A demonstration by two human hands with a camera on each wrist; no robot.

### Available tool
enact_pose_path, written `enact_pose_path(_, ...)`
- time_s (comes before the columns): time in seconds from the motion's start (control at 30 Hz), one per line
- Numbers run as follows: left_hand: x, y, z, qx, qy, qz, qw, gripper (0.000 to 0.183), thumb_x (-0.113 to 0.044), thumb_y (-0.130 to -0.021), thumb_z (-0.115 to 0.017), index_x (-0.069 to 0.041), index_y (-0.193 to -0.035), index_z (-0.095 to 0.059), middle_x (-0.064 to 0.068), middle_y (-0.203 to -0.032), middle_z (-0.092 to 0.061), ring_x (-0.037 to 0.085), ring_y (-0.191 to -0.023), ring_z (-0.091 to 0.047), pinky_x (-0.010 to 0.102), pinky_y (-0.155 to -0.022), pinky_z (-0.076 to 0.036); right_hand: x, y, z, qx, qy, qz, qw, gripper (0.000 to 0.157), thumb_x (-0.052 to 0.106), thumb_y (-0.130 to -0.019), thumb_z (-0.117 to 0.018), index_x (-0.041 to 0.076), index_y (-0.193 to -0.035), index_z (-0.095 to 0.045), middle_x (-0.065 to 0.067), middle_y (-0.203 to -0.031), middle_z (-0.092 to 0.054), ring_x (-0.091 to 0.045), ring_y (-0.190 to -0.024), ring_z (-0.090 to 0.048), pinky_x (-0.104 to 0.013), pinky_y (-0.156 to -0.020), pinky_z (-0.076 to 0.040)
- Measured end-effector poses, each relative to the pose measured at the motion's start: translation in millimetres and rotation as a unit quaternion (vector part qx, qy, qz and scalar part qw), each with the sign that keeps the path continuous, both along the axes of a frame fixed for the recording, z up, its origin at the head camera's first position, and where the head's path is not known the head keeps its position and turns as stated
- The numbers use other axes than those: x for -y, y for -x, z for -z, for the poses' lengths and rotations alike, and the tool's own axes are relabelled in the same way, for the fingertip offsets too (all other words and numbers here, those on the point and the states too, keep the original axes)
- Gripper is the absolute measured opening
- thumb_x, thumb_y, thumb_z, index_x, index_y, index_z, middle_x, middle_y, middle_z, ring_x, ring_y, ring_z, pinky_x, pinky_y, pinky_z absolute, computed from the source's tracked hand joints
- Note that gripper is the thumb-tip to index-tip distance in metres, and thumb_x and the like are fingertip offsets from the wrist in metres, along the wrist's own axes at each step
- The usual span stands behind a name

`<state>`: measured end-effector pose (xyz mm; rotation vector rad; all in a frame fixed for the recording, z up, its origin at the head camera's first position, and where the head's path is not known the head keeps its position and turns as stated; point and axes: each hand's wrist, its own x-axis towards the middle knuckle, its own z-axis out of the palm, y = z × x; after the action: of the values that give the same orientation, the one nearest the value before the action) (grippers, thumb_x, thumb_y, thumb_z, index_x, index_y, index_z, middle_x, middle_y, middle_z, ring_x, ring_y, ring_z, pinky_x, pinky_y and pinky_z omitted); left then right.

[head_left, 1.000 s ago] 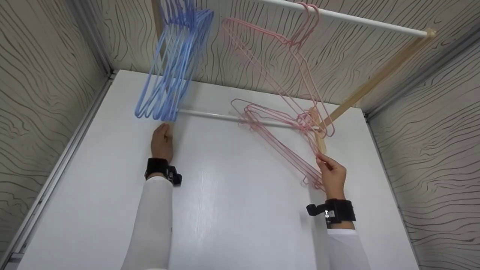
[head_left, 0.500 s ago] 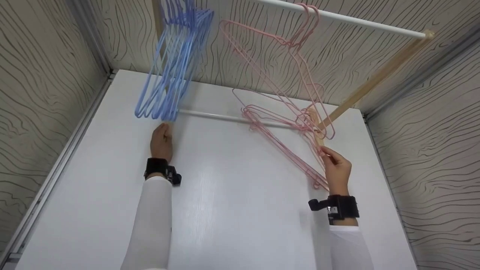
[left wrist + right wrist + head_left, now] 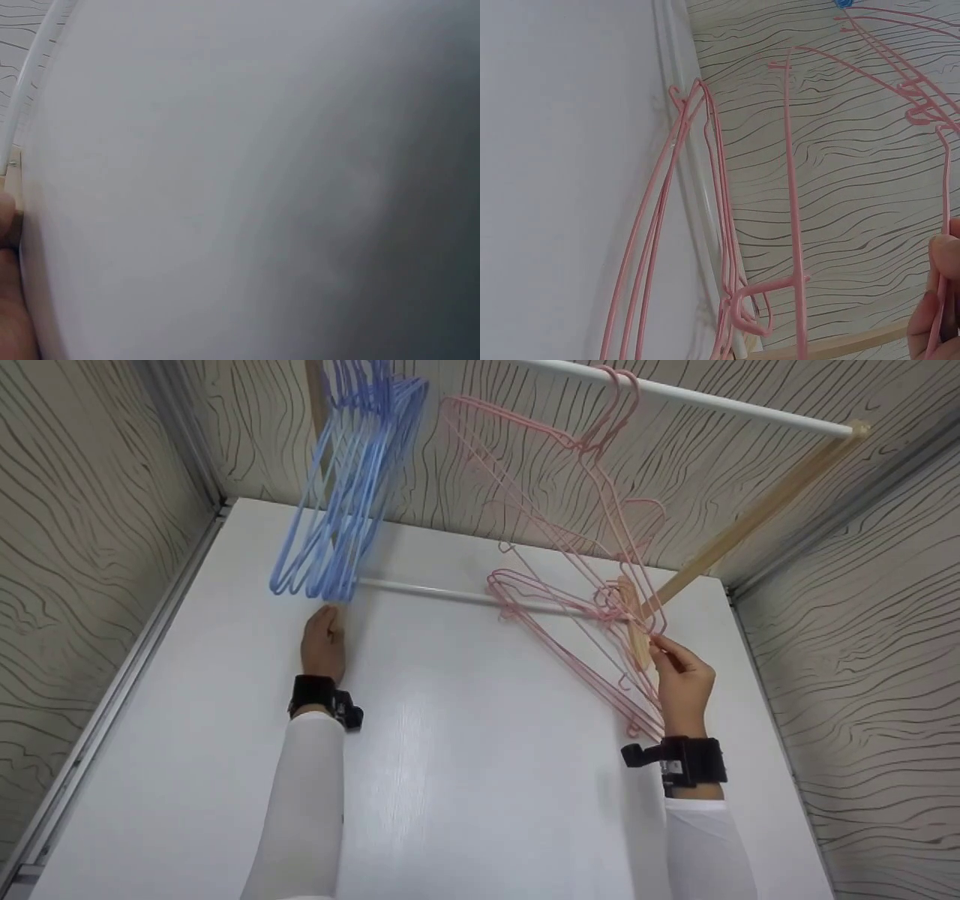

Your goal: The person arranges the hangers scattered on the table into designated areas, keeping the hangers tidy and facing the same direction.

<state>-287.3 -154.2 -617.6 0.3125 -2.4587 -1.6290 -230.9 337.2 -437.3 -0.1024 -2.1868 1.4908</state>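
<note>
My right hand [image 3: 686, 682] pinches the wire of a pink hanger [image 3: 946, 180], raised with its hook uppermost. Its long bar [image 3: 793, 165], with small loops, crosses the right wrist view. Just left of that hand, several more pink hangers [image 3: 555, 641] lean in a bunch by the rack's right foot [image 3: 637, 641]. My left hand [image 3: 324, 649] has its fingers curled at the rack's left wooden foot [image 3: 15, 172], below a cluster of blue hangers [image 3: 345, 510]. At the left wrist view's edge, the thumb and part of the hand show against the wood.
Pink hangers [image 3: 600, 454] hang on the upper white rod [image 3: 720, 406], partly in front of the raised one. A lower white rod [image 3: 427, 592] joins the wooden feet. A slanted wooden post [image 3: 757, 529] stands right. Patterned walls [image 3: 870, 660] surround the white tabletop [image 3: 450, 780].
My right hand has moved up and slightly right, lifting one pink hanger away from the leaning bunch, so its hook now stands higher. The left hand has stayed in place.
</note>
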Motion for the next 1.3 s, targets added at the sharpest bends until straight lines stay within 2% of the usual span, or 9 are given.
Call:
enact_pose_path(0.17,-0.7,-0.8,-1.3,-0.001,0.007,-0.004,1.0,0.045,-0.004,-0.106,-0.044,0.007,-0.15,-0.041,0.023,-0.158,-0.034,0.036,-0.149,-0.028,0.043,-0.123,-0.024,-0.6,6.1,-4.0,0.004,0.025,0.001,1.0,0.021,-0.009,-0.093,-0.067,-0.014,-0.113,-0.07,0.007,-0.095,-0.076,-0.005,-0.082,-0.066,-0.013,-0.069,-0.051)
enact_pose_path(0.37,-2.5,-0.4,-3.7,0.011,0.008,-0.01,0.9999,0.045,-0.004,-0.107,-0.043,0.006,-0.15,-0.041,0.022,-0.159,-0.034,0.035,-0.149,-0.028,0.042,-0.123,-0.022,-12.5,20.6,2.1,0.002,0.051,0.005,0.999,0.022,-0.004,-0.093,-0.069,-0.01,-0.114,-0.072,0.001,-0.101,-0.076,-0.008,-0.087,-0.066,-0.016,-0.071,-0.051)
enact_pose_path(0.6,-3.0,0.2,-4.6,0.013,0.011,-0.01,0.9998,0.045,-0.004,-0.107,-0.043,0.007,-0.15,-0.041,0.023,-0.159,-0.034,0.036,-0.149,-0.028,0.042,-0.124,-0.021,-7.2,23.7,-13.1,-0.024,0.033,0.012,0.999,0.021,-0.002,-0.094,-0.068,-0.006,-0.114,-0.074,0.005,-0.097,-0.075,-0.012,-0.086,-0.064,-0.017,-0.073,-0.053)
enact_pose_path(0.93,-2.7,-1.2,-5.7,0.009,0.002,-0.004,0.9999,0.045,-0.002,-0.107,-0.042,0.007,-0.151,-0.04,0.023,-0.159,-0.033,0.035,-0.15,-0.026,0.041,-0.123,-0.024,5.7,25.8,-33.7,-0.043,0.081,0.004,0.996,0.02,-0.004,-0.094,-0.067,-0.004,-0.113,-0.075,-0.008,-0.103,-0.075,-0.017,-0.091,-0.065,-0.018,-0.076,-0.054)
enact_pose_path(1.07,-2.3,-1.2,-4.3,0.006,0.003,-0.005,1.0,0.044,-0.002,-0.107,-0.042,0.006,-0.151,-0.04,0.022,-0.159,-0.034,0.035,-0.15,-0.027,0.041,-0.123,-0.023,11.9,26.6,-40.1,-0.062,0.078,0.005,0.995,0.02,-0.005,-0.094,-0.066,-0.004,-0.112,-0.075,-0.013,-0.105,-0.073,-0.018,-0.094,-0.065,-0.02,-0.077,-0.054)
enact_pose_path(1.3,-2.5,-1.1,-4.6,-0.001,0.006,-0.01,0.9999,0.044,-0.002,-0.107,-0.041,0.007,-0.15,-0.041,0.024,-0.158,-0.035,0.036,-0.149,-0.028,0.041,-0.123,-0.023,20.2,27.1,-50.3,-0.086,0.061,0.01,0.994,0.02,-0.004,-0.095,-0.066,-0.004,-0.113,-0.075,-0.008,-0.104,-0.072,-0.018,-0.096,-0.066,-0.021,-0.078,-0.053)
